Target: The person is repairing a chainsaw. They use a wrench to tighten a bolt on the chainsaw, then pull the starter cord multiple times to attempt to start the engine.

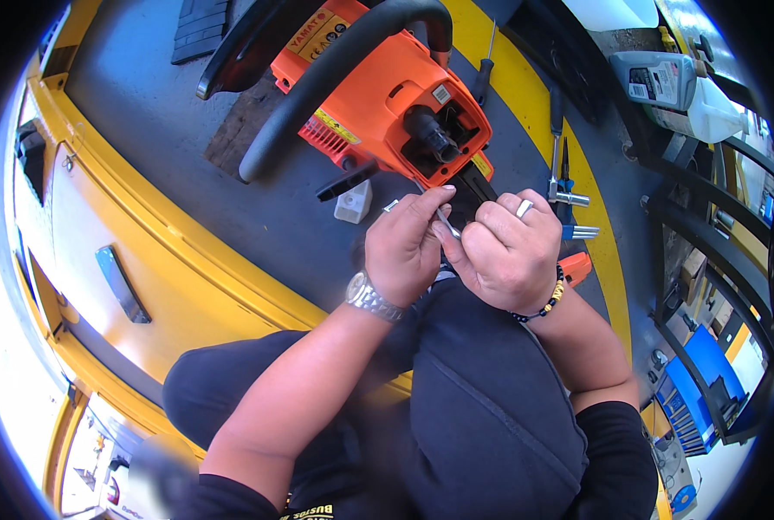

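Note:
An orange chainsaw (378,78) with a black wraparound handle (317,74) lies in front of me, its open recess showing a dark cylindrical part (430,132). A flat black bar (475,184) juts from its near end toward my hands. Just below that end, my left hand (400,247), wearing a watch, pinches a thin metal rod (448,224) between thumb and fingers. Curled beside it, my right hand (512,256) is closed, its thumb against the same rod. What else lies inside the right fist is hidden, and I cannot tell the rod's exact kind.
A screwdriver (485,74), a socket tool (569,198) and blue-grey hex-like pieces (582,232) lie right of the saw. An orange part (575,267) is by my right wrist. A phone (123,284) rests on the yellow surface at left. A black metal frame (707,230) and bottles (655,78) stand right.

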Demonstrator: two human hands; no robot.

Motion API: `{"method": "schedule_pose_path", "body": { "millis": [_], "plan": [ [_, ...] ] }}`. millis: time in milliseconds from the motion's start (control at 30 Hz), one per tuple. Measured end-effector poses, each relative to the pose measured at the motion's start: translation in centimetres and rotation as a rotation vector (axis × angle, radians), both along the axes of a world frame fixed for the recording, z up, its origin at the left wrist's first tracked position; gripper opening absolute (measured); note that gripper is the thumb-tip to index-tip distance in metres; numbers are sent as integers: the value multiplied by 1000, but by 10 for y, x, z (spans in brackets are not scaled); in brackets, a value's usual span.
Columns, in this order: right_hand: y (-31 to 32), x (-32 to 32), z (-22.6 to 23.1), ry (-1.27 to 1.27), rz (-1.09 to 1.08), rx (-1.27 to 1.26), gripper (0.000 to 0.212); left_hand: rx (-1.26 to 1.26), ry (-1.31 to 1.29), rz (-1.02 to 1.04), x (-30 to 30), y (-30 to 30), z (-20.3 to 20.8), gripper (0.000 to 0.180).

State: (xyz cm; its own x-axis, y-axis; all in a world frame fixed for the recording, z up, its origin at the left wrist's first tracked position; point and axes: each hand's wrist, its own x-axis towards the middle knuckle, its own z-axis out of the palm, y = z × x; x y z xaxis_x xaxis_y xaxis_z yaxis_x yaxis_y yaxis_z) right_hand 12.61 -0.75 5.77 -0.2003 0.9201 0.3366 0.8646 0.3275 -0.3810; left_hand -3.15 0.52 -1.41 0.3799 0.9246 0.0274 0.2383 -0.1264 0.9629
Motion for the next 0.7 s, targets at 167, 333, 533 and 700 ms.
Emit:
{"method": "schedule_pose_path", "body": {
  "millis": [167,333,533,700],
  "plan": [
    [5,5,4,11,50,-34,35,153,-18,-12,-2,11,4,45],
    [20,14,50,188,220,93,30,382,-121,-90,-4,31,53,52],
    [64,7,75,488,203,119,32,644,3,205,-43,86,76,38],
    [125,-20,55,448,245,250,20,-284,-223,688,-79,136,48,26]
  ]
}}
